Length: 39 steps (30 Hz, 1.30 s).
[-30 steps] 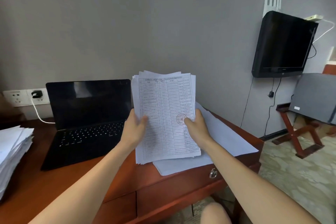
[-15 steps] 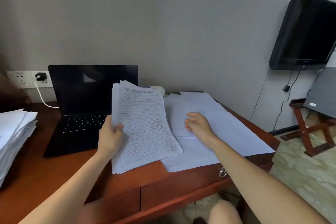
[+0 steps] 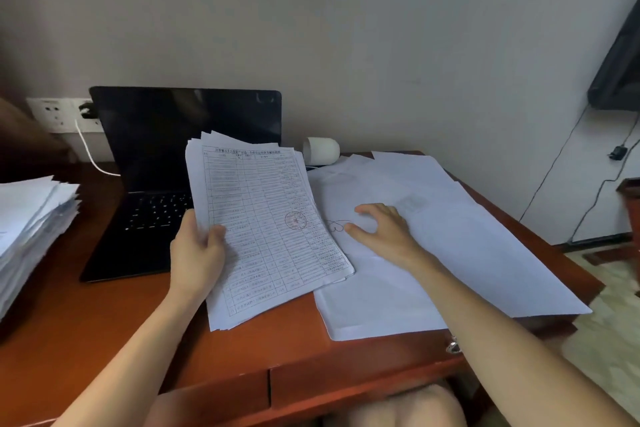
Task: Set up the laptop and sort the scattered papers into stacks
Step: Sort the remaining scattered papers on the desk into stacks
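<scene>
A black laptop (image 3: 156, 163) stands open with a dark screen at the back left of the red-brown desk (image 3: 104, 333). My left hand (image 3: 197, 253) grips the left edge of a sheaf of printed table sheets (image 3: 273, 236), which carries a red stamp and tilts over the desk in front of the laptop. My right hand (image 3: 384, 229) lies flat with spread fingers on the scattered white papers (image 3: 467, 253) that cover the desk's right half. A tall stack of papers (image 3: 31, 229) sits at the desk's left edge.
A white cylindrical object (image 3: 322, 150) stands by the wall behind the scattered papers. A wall socket (image 3: 55, 114) with a white cable is left of the laptop. A black wall-mounted screen (image 3: 620, 69) hangs at the right. Desk drawers (image 3: 346, 388) face my knees.
My right hand let go of the sheaf and came down flat on the scattered papers. My left hand lowered and tilted the sheaf toward the desk. The view dropped and shifted left.
</scene>
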Tool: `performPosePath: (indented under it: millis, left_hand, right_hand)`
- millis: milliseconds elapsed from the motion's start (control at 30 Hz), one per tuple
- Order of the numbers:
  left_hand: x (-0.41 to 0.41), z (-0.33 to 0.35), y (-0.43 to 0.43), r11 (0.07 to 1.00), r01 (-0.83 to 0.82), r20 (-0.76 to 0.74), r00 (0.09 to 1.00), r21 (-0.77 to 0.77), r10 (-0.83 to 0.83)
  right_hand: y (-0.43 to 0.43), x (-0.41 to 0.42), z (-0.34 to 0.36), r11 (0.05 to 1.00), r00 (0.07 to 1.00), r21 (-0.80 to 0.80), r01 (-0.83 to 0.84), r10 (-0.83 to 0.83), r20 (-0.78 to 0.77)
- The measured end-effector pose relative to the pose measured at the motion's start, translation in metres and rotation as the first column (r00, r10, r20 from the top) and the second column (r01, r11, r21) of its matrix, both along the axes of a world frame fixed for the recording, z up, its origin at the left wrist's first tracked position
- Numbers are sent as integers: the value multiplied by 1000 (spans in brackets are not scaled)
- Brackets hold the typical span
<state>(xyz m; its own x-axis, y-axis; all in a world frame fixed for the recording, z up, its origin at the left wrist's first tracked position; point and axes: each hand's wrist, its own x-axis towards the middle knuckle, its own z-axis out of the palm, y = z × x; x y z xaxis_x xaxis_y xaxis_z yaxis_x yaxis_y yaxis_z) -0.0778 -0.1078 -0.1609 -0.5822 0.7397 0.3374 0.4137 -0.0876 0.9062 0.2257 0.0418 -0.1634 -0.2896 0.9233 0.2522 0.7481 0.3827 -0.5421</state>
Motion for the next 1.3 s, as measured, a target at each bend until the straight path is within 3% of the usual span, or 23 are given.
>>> performPosePath:
  millis: [100, 267, 367, 600, 800, 1067, 1167, 1300]
  left_hand:
    - [-2, 0, -7, 1000, -17, -74, 997, -11, 16]
    - [-13, -3, -16, 997, -60, -53, 997, -41, 58]
    - [-14, -3, -21, 997, -70, -20, 997, -40, 69]
    - [-17, -2, -33, 996, 10, 50, 999, -83, -6]
    - [-21, -4, -33, 996, 6, 125, 992, -87, 5]
    - [-21, -6, -35, 998, 11, 140, 990, -67, -1]
    - [-20, -3, -35, 996, 8, 98, 995, -87, 1]
    - [-18, -3, -35, 996, 27, 84, 996, -81, -20]
  right_hand:
    - [-6, 0, -12, 992, 984, 111, -55, 36, 173]
    - [-2, 1, -15, 952, 958, 199, -231, 187, 217]
    - [0, 2, -14, 940, 947, 160, -302, 276, 166]
    - [3, 3, -22, 934, 978, 292, -207, 197, 64]
    - [3, 2, -25, 894, 986, 421, -152, 109, 125]
    - [10, 2, -15, 936, 949, 288, -204, 116, 294]
    - [14, -3, -14, 862, 917, 414, -294, 133, 376]
    - [14, -5, -23, 753, 898, 580, -309, 31, 438]
